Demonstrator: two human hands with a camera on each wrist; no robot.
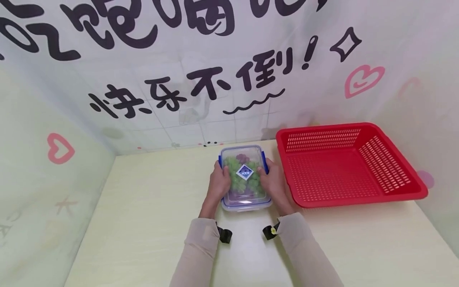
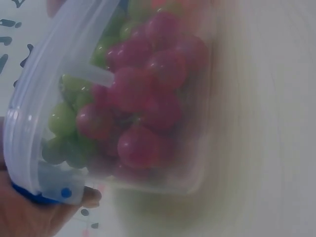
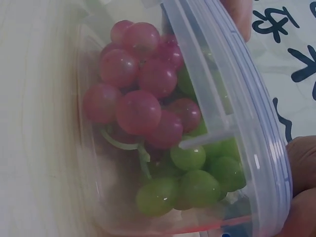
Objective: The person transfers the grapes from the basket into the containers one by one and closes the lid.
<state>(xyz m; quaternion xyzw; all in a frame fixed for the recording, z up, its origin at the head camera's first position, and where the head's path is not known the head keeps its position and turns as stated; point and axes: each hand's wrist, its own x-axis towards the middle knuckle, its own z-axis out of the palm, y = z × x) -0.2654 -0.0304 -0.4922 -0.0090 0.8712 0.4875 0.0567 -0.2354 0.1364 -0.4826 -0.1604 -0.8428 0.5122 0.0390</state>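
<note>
A clear plastic food container [image 1: 234,153] with a blue-edged lid and blue side clips is in the middle of the head view, at the table's far side. Through it show green and purple-red grapes [image 3: 138,112], and a blue diamond label [image 1: 245,172] marks the lid. My left hand [image 1: 219,184] grips the container's left side, thumb along the lid's edge. On the opposite side my right hand [image 1: 274,183] grips it in the same way. In the left wrist view, red grapes [image 2: 132,89] press against the container's wall.
A red perforated plastic basket [image 1: 362,201] stands at the right, close beside my right hand. Behind the pale wooden table [image 1: 143,219] hangs a white covering [image 1: 201,59] with black writing and pink hearts. Black straps with small devices circle both wrists.
</note>
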